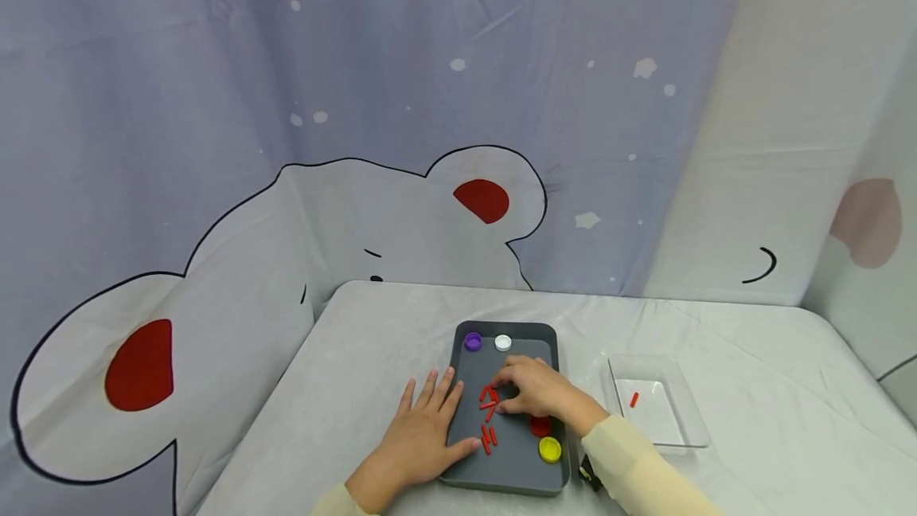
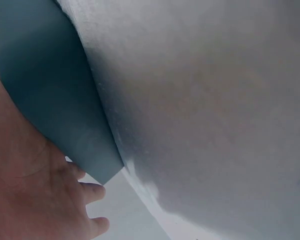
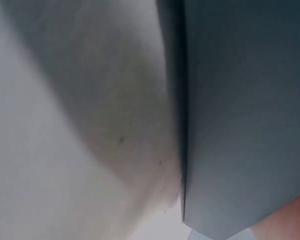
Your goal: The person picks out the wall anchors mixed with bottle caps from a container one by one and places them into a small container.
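A dark grey tray (image 1: 519, 472) lies on the white-covered table, with several small red sticks (image 1: 489, 406) scattered in it. My left hand (image 1: 423, 438) is spread at the tray's left side, its thumb reaching over the rim; its palm side fills the lower left of the left wrist view. Over the tray's middle, my right hand (image 1: 533, 388) has its thumb and bent fingers among the red sticks. Whether a stick is pinched there cannot be made out. In the right wrist view only a sliver of the hand shows at the lower right edge.
Purple (image 1: 473, 342) and white (image 1: 503, 342) round caps sit at the tray's far end. Red (image 1: 540, 426) and yellow (image 1: 550, 450) caps lie near right. A clear box (image 1: 691, 420) holding one red stick stands right. A small black object (image 1: 590, 474) lies under the right forearm.
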`<state>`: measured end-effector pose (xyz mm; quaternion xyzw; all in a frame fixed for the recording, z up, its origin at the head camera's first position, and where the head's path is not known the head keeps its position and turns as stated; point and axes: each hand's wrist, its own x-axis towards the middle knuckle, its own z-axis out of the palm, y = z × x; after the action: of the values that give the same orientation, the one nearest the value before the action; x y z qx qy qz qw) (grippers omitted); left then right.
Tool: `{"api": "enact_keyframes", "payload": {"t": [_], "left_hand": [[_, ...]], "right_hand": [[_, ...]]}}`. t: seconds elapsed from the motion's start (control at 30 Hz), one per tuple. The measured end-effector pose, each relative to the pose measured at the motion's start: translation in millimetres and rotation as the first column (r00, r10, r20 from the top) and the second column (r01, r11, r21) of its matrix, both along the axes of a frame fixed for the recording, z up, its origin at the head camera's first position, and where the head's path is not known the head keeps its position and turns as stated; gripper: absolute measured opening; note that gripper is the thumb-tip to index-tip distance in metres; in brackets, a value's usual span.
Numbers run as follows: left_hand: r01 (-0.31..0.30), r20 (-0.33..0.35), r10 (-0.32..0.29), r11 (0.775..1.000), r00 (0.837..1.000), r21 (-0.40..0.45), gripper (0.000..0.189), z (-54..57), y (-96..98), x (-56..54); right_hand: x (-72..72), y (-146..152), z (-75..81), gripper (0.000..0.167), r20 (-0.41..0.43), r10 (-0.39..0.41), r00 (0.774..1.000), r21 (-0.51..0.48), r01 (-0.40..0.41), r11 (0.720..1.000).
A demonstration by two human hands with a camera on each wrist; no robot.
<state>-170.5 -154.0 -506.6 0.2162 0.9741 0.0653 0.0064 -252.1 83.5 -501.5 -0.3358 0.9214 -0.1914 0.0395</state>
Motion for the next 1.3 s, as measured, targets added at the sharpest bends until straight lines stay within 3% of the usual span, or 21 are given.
{"api": "enact_keyframes", "payload": {"t": [0.6, 1.3], "left_hand": [[-0.005, 0.001, 0.005, 1.0, 1.0, 0.004, 0.091, 0.2, 0.1, 1.2], [-0.004, -0.01, 0.004, 1.0, 1.0, -0.005, 0.092, -1.3, 0.2, 1.1]], "right_hand": [[-0.6, -1.0, -3.2, 0.03, -0.05, 0.021, 0.999, 0.01, -0.021, 1.0], [-0.8, 1.4, -1.9, 0.028, -0.037, 0.031, 0.999, -0.001, -0.031, 1.0]]}}
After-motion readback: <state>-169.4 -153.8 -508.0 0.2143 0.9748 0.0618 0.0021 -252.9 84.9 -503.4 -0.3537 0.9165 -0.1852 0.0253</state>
